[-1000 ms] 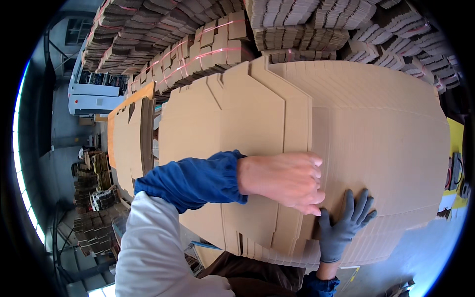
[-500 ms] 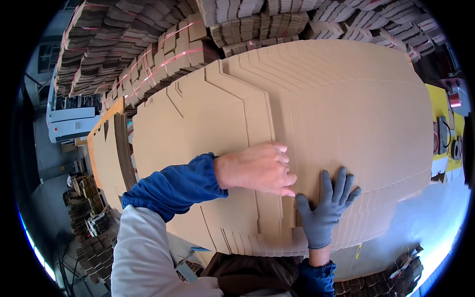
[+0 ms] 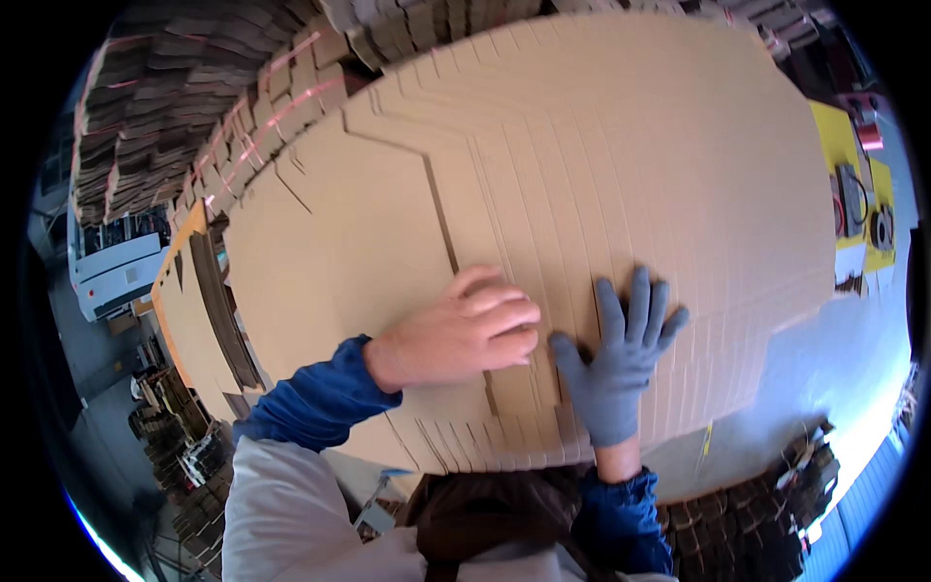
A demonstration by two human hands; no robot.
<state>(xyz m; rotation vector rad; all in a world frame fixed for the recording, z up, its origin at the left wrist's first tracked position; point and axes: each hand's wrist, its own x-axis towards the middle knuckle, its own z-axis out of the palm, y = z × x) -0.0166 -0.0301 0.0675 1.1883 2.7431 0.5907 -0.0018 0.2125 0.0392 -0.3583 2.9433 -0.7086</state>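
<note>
Wide brown cardboard sheets lie in a fanned, overlapping stack in front of me, their stepped edges running away from me. On the middle of it, just right of the dark edge of the left-hand cardboard sheet, is my bare left hand. Its fingers are loosely bent and a little apart, with nothing seen in them. My right hand, in a grey glove, lies on the sheets to the right, palm down with fingers spread. Both forearms wear blue sleeve covers.
Tied cardboard bundles stand at the far left, beside tall cardboard stacks. A white machine is at left. A yellow surface with a tape roll stands at right. Cardboard piles lie low at right.
The view has shifted, so the stack sits farther left and higher. My left hand has loosened its curled fingers near the sheet edge. My right hand stays spread on the sheets.
</note>
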